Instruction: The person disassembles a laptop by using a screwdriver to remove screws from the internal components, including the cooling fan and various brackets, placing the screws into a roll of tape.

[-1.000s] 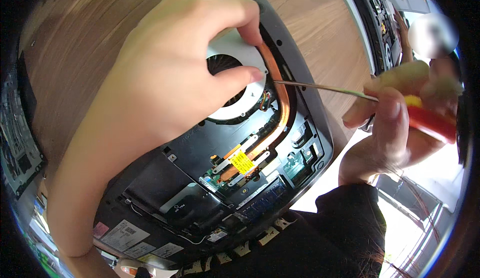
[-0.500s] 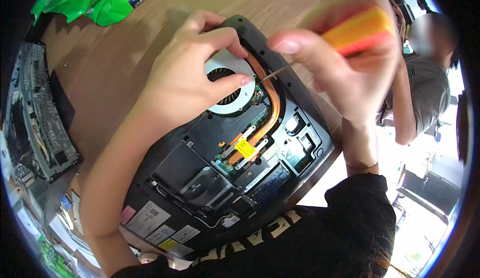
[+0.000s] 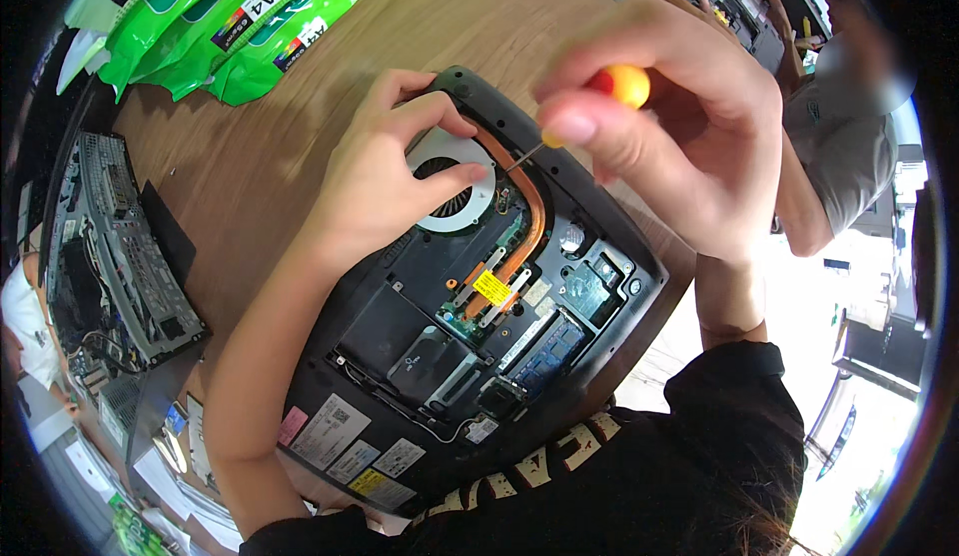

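- While an opened machine case with bare metal and wiring lies at the far left of the desk, green plastic packs lie at its upper left.
- The left hand reaches over the laptop's upper left edge; its grip is loosely spread, thumb and forefinger apart over the fan, closed around nothing.
- The laptop lies underside up on the desk, in the middle of the view, its inside bare.
- Right of the fan, a copper pipe bends down to a yellow label.
- The screwdriver slants down to the pipe beside the fan; whether its tip touches, I cannot tell.
- The right hand has its grip closed around the screwdriver's handle.
- At upper right, a person in a grey shirt sits near another opened laptop.
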A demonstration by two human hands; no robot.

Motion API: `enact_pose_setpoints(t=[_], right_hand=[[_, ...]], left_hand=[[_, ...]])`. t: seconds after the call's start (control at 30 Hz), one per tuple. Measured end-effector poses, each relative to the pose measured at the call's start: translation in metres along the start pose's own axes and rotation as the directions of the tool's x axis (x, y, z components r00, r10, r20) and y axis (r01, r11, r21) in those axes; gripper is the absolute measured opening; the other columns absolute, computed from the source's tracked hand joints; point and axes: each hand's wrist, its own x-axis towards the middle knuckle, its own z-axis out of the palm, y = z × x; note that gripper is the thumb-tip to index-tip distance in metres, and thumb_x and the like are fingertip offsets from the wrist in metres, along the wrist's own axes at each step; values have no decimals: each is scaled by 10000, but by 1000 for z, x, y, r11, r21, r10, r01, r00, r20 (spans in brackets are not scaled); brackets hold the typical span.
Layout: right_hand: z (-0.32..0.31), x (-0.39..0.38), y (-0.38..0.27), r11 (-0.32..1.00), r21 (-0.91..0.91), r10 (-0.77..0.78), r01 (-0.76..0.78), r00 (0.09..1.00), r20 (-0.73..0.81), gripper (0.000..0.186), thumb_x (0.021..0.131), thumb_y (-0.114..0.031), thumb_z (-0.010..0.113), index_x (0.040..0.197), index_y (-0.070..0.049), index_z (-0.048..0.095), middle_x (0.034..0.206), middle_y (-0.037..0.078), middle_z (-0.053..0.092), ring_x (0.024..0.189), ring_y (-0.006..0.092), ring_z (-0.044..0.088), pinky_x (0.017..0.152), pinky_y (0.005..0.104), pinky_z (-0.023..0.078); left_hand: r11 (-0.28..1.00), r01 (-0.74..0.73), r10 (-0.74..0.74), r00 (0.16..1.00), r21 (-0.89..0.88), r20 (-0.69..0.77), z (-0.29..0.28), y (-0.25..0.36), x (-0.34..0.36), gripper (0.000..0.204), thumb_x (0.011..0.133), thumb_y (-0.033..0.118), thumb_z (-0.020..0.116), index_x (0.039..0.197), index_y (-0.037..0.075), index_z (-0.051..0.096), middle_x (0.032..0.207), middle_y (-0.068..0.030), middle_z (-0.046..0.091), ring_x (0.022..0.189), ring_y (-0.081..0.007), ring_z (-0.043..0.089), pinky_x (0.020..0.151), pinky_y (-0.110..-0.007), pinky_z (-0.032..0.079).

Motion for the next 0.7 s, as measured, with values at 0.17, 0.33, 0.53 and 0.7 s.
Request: enact_pose_setpoints(t=[0.17, 0.33, 0.53, 0.7], right_hand=[[-6, 12, -18, 961, -273, 67, -38, 993, 96, 232, 875, -187, 686, 1006, 0, 650, 871, 61, 659, 609, 101, 606, 517, 207, 462], [-6, 22, 14, 741, -532, -465, 409, 885, 33, 259, 842, -287, 687, 883, -47, 598, 723, 64, 495, 551, 225, 558, 459, 322, 432], [-21, 21, -13, 976, -115, -166, 183, 975, 146, 253, 903, -100, 564, 1133, 4, 545, 867, 181, 566, 725, 347, 608, 635, 384, 503], [-31, 24, -24, 806, -449, -279, 386, 916, 287, 234, 889, -233, 610, 979, -17, 592, 703, 156, 596, 694, 335, 630, 599, 368, 504]], left_hand=[[1000, -2, 2, 1000, -22, 13, 2, 0, 1, 331, 692, 221, 820, 938, 68, 660, 1175, -114, 525, 1106, -297, 536, 919, -394, 448], [998, 28, -32, 997, 61, 64, -1, 9, 4, 330, 692, 214, 825, 932, 67, 653, 1187, -114, 512, 1127, -291, 527, 934, -394, 439], [986, -6, -2, 999, 166, 49, -1, 6, 5, 309, 699, 204, 821, 920, 71, 651, 1191, -111, 503, 1148, -297, 519, 938, -399, 436], [985, -59, 46, 995, 161, 86, -5, 7, 6, 327, 685, 200, 827, 936, 75, 658, 1169, -117, 511, 1133, -302, 521, 928, -397, 440]])
